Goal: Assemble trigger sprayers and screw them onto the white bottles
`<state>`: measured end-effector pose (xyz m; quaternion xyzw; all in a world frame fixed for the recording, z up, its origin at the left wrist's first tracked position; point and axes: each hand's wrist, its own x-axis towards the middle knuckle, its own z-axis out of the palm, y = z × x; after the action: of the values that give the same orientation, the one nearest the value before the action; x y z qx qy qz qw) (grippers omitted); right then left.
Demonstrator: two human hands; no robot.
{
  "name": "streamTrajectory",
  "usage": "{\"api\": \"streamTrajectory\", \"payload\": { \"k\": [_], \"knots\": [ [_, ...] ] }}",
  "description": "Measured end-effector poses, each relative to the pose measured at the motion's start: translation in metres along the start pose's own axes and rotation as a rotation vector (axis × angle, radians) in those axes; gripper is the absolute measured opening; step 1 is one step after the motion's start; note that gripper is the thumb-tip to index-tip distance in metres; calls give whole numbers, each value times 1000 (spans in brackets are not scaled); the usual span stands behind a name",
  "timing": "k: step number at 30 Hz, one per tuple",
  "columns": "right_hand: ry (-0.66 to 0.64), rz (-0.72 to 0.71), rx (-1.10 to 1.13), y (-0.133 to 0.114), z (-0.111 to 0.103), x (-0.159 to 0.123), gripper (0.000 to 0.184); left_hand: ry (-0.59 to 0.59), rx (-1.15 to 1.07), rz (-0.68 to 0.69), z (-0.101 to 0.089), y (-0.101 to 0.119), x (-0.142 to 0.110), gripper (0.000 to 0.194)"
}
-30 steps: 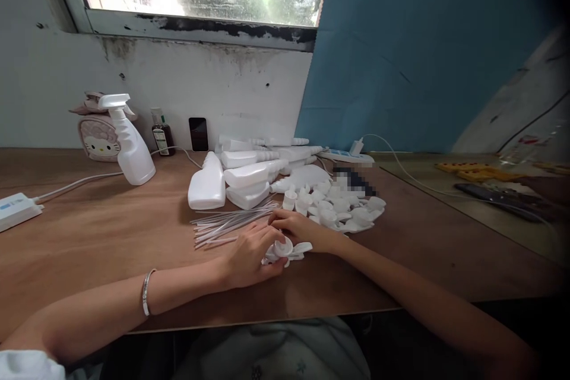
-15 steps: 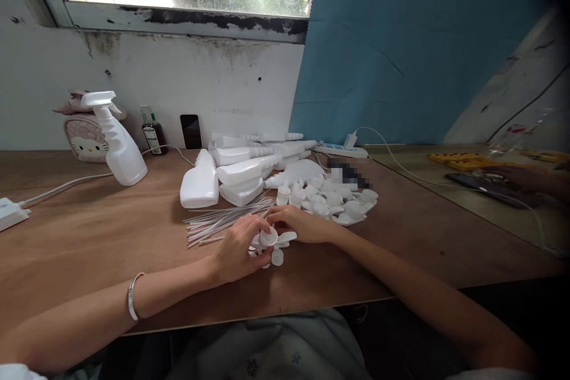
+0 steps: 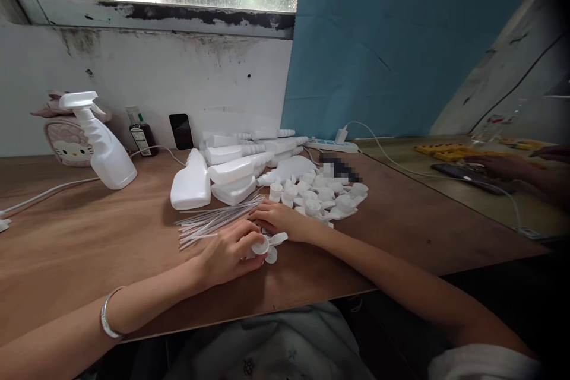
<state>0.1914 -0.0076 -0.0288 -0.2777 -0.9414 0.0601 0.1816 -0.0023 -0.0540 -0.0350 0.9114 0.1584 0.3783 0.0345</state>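
My left hand (image 3: 229, 254) is closed around a white spray trigger head (image 3: 260, 246), its round collar facing up toward me. Just behind it, my right hand (image 3: 282, 219) has its fingers curled down at the right ends of the thin white dip tubes (image 3: 209, 219). What those fingertips pinch is hidden. Small white trigger parts (image 3: 271, 256) show beneath and beside the held head. Beyond my right hand lies a heap of white trigger heads (image 3: 327, 193). White plastic bottles (image 3: 236, 172) lie on their sides behind the tubes.
An assembled spray bottle (image 3: 111, 154) stands at the left, before a pink bag (image 3: 66, 142). A dark glass bottle (image 3: 141, 133) and a phone (image 3: 180, 130) are by the wall. A power strip (image 3: 332, 145) sits at the back. Another person's hand (image 3: 494, 166) is at the right.
The view has shifted a little to the right. My right fingers have moved slightly back and left, over the tube ends. My left hand still holds the trigger head.
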Motion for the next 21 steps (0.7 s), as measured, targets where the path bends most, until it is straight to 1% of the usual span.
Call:
{"api": "streamTrajectory", "payload": {
  "k": [5, 8, 12, 16, 21],
  "knots": [
    [-24, -3, -75, -2, -5, -1, 18, 13, -8, -51, -2, -1, 0, 8],
    [-24, -6, -104, -2, -5, -3, 12, -11, -15, -62, -2, -1, -1, 10],
    [11, 17, -102, -4, -5, -3, 6, -27, -57, -82, -1, -1, -2, 12],
    [136, 88, -28, -7, -8, -3, 6, 18, -127, -108, 1, -2, -3, 21],
    [399, 211, 140, -14, -18, -2, 14, 29, -134, -126, 0, -1, -2, 15]
  ]
}}
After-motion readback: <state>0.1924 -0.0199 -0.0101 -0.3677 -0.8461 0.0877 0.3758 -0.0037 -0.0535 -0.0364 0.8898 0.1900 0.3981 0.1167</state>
